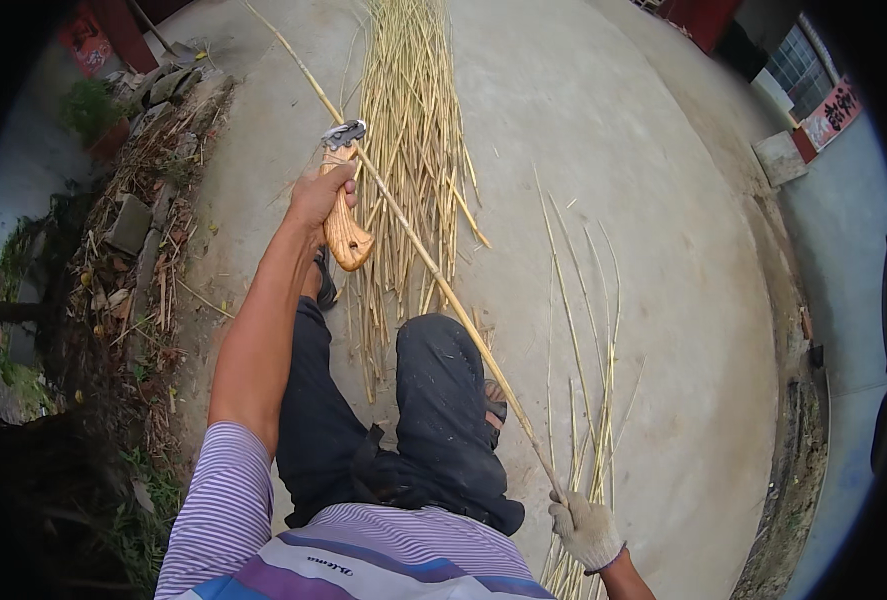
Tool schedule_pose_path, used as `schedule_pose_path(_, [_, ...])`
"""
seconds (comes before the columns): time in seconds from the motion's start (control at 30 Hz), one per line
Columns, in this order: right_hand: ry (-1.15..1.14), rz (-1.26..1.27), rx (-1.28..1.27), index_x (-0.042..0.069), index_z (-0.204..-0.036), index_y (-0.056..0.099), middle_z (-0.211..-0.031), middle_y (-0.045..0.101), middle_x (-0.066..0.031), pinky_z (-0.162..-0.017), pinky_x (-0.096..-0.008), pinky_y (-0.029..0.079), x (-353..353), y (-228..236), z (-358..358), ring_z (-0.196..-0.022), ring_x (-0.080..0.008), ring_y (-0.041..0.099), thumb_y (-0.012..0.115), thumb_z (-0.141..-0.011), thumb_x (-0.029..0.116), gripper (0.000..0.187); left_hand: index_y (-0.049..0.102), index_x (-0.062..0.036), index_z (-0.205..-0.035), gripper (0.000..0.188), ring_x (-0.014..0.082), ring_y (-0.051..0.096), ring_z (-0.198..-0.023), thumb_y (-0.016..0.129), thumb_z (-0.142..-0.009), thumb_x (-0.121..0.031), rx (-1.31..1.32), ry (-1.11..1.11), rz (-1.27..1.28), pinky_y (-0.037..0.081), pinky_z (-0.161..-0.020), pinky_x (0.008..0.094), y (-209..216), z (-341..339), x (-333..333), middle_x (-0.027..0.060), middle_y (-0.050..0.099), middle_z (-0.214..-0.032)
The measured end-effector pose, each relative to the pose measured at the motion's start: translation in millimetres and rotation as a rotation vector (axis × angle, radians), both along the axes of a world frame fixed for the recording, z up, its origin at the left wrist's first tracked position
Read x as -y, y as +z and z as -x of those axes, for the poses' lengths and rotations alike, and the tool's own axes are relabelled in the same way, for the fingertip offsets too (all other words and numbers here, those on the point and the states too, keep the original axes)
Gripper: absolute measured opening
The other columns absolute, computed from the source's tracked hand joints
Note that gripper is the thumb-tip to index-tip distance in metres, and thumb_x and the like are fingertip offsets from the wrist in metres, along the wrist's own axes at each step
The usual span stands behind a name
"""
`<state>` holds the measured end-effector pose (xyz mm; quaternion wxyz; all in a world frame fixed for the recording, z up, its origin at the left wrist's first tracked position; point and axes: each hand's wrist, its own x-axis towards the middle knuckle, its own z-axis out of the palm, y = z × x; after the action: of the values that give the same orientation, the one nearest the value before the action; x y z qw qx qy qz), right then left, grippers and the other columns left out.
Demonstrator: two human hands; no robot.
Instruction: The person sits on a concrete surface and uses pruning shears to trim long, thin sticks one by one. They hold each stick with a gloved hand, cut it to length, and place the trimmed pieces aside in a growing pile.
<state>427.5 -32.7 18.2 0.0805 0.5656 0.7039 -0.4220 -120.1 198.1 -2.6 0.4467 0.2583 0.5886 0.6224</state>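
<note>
My bare left hand [319,196] is wrapped round a wooden-handled tool [347,238] with a dark metal head. That head sits against a long, thin yellowish cane [433,270], which runs from the far left down to the near right. Exactly how the metal grips or cuts the cane is too small to tell. At the lower right, my right hand [587,532] wears a pale knitted glove. Its fingers are closed on the cane's near end, so the cane slants across in front of my knees.
A large pile of canes [408,110] lies ahead on the concrete ground [643,250]. More thin canes [593,430] lie beside my right hand. Along the left runs a strip of rubble [128,225] and dry debris. A bluish wall [853,290] bounds the right.
</note>
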Motion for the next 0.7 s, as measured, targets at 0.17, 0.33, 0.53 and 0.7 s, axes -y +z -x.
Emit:
schedule_pose_path(0.17, [0.039,0.044,-0.303,0.005,-0.121,0.057,-0.083,0.069,-0.0178,-0.07,-0.0447,0.052,-107,36,121,-0.08,-0.0381,0.069,0.049,-0.102,0.039,0.04,0.058,-0.0079,-0.09,0.016,0.0094,0.055,-0.052,0.068,-0.095,-0.02,0.018,-0.1,0.047,0.046,-0.045,0.0258,-13,-67,34,-0.0005,0.057,-0.07])
schedule_pose_path(0.33, [0.167,-0.315,-0.244,0.004,-0.102,0.055,-0.085,0.066,-0.0239,-0.073,-0.0513,0.051,-180,-28,225,-0.084,-0.0451,0.065,0.047,-0.103,0.035,0.032,0.056,-0.004,-0.098,0.019,0.0106,0.057,-0.053,0.068,-0.095,-0.018,0.081,-0.111,0.007,0.046,-0.046,0.0261,-39,-120,58,0.0017,0.058,-0.072])
schedule_pose_path(0.53, [0.224,-0.276,-0.32,0.007,-0.102,0.059,-0.083,0.065,-0.0223,-0.068,-0.0541,0.05,-104,-26,173,-0.077,-0.045,0.066,0.047,-0.103,0.033,0.028,0.061,-0.0033,-0.088,0.016,0.01,0.055,-0.05,0.07,-0.093,-0.017,0.111,0.046,0.068,0.045,-0.044,0.024,-22,-19,51,0.0016,0.061,-0.07])
schedule_pose_path(0.7, [0.314,-0.188,-0.049,0.009,-0.106,0.064,-0.081,0.069,-0.0117,-0.06,-0.045,0.054,-2,-8,12,-0.065,-0.0343,0.069,0.05,-0.102,0.032,0.027,0.062,-0.0046,-0.092,0.016,0.0092,0.056,-0.051,0.07,-0.094,-0.018,0.064,-0.005,0.157,0.045,-0.044,0.0225,-34,46,34,0.0014,0.061,-0.07])
